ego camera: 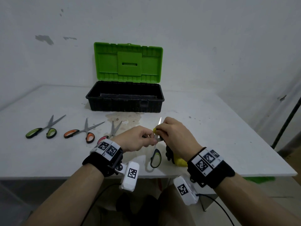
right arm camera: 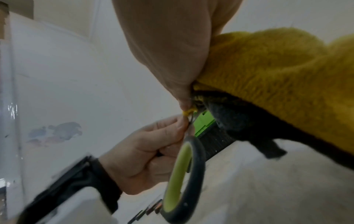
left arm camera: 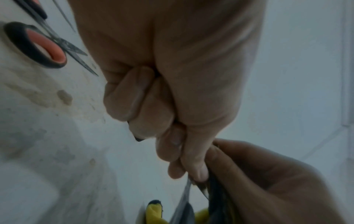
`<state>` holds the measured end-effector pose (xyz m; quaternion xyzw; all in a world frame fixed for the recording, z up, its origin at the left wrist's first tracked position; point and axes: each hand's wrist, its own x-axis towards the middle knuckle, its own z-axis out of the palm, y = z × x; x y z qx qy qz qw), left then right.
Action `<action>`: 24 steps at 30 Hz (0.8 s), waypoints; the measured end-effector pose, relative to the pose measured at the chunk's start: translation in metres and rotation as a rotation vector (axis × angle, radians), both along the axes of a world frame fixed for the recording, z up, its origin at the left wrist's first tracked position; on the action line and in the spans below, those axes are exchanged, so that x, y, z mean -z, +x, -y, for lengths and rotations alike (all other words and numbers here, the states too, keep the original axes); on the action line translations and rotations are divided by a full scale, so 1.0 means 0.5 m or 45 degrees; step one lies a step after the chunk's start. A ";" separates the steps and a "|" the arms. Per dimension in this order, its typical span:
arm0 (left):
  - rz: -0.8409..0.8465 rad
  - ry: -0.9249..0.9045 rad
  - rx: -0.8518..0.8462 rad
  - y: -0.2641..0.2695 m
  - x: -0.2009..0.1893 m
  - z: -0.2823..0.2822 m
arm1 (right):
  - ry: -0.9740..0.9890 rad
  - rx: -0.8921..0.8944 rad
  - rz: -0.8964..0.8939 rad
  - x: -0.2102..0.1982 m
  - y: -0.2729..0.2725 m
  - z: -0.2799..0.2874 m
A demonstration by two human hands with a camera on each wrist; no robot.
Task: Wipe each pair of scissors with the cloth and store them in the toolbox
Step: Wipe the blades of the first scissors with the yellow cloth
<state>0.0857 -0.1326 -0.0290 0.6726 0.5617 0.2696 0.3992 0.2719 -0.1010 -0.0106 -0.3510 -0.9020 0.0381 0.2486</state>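
My left hand pinches a pair of scissors with lime-and-black handles near the pivot, blade tip pointing away from me. The handle loop hangs below the pinch. My right hand grips a yellow-and-black cloth folded around the blade just above my left fingers. Behind both hands stands the toolbox, black tub and raised green lid. Three more pairs lie on the table at left: lime-handled, orange-handled, and pink-handled, the last partly hidden by my left wrist.
The white table has a brownish stain in front of the toolbox. Its near edge runs just under my wrists. A dark pole leans at the far right past the table. The orange-handled scissors lie close to my left hand.
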 end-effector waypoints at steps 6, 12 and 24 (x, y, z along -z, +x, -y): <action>0.083 -0.056 -0.100 0.008 0.003 0.002 | 0.047 0.182 -0.299 -0.024 0.014 -0.020; 0.223 -0.145 -0.194 0.000 -0.001 0.003 | 0.023 0.024 -0.067 -0.019 0.009 0.022; 0.023 0.005 -0.173 -0.004 0.016 -0.001 | 0.088 -0.204 0.328 0.005 -0.006 0.028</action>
